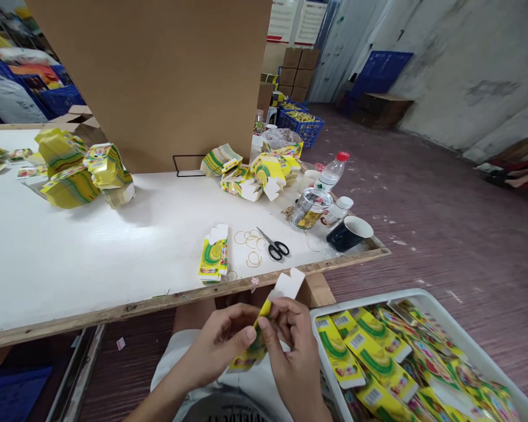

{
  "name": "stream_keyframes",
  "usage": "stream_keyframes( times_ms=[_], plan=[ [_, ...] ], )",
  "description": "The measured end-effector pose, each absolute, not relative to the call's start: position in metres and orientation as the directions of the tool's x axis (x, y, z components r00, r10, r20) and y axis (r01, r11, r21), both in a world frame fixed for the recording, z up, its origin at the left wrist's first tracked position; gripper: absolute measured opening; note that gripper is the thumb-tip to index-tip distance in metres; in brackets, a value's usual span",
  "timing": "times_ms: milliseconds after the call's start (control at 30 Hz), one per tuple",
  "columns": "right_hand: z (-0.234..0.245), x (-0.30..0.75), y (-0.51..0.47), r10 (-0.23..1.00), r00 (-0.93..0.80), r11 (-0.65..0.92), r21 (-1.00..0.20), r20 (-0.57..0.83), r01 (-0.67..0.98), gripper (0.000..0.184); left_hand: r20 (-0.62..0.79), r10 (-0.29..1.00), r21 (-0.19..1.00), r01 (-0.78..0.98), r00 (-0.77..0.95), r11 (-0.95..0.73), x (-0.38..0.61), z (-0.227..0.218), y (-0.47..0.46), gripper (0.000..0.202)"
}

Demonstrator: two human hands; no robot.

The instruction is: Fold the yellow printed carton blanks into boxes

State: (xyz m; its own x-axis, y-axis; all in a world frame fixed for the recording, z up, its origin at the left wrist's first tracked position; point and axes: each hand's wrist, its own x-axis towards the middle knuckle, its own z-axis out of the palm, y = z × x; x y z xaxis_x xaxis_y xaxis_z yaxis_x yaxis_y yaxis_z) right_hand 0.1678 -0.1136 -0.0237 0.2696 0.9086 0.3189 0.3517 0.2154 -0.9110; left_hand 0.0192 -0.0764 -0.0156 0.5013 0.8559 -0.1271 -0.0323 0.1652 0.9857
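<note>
Both hands meet over my lap, below the table's front edge. My left hand point(222, 343) and my right hand point(293, 346) pinch the same small yellow and green carton point(264, 328), a flat printed box with white flaps sticking up toward the table. A folded carton of the same kind point(213, 253) lies on the white table point(92, 246) just above my hands. To my right a white tray point(426, 299) holds several flat cartons point(369, 357).
Scissors point(273, 245) and loose rubber bands point(250, 247) lie near the table edge. A dark mug point(349, 233), jars and a water bottle point(332, 171) crowd the right corner. Carton piles point(83, 170) sit left and by the tall cardboard sheet point(158, 76).
</note>
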Motion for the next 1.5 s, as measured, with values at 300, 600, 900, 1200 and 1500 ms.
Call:
stream_keyframes(
  times_ms=[300, 600, 900, 1200, 1500],
  plan=[
    [-0.027, 0.166, -0.120, 0.862, 0.366, 0.221, -0.909, 0.352, 0.353, 0.028, -0.230, 0.832, 0.760, -0.441, 0.505, 0.477, 0.038, -0.037, -0.077, 0.043],
    [-0.042, 0.180, -0.119, 0.924, 0.372, -0.016, -0.960, 0.092, 0.278, 0.019, -0.117, 0.917, 0.968, -0.165, 0.380, 0.191, 0.034, -0.045, -0.081, 0.055],
    [-0.037, 0.207, -0.126, 0.996, 0.057, 0.066, -0.993, 0.072, 0.103, 0.020, -0.112, 0.753, 0.931, -0.196, 0.649, 0.308, 0.004, -0.032, -0.075, 0.043],
    [-0.021, 0.215, -0.124, 0.986, -0.109, 0.154, -0.930, 0.125, 0.333, 0.035, -0.124, 0.614, 0.938, -0.110, 0.780, 0.328, 0.001, -0.025, -0.075, 0.047],
    [-0.030, 0.207, -0.119, 0.976, 0.135, 0.134, -0.955, 0.174, 0.265, 0.029, -0.129, 0.733, 0.947, -0.137, 0.668, 0.291, 0.011, -0.030, -0.081, 0.069]
  ],
)
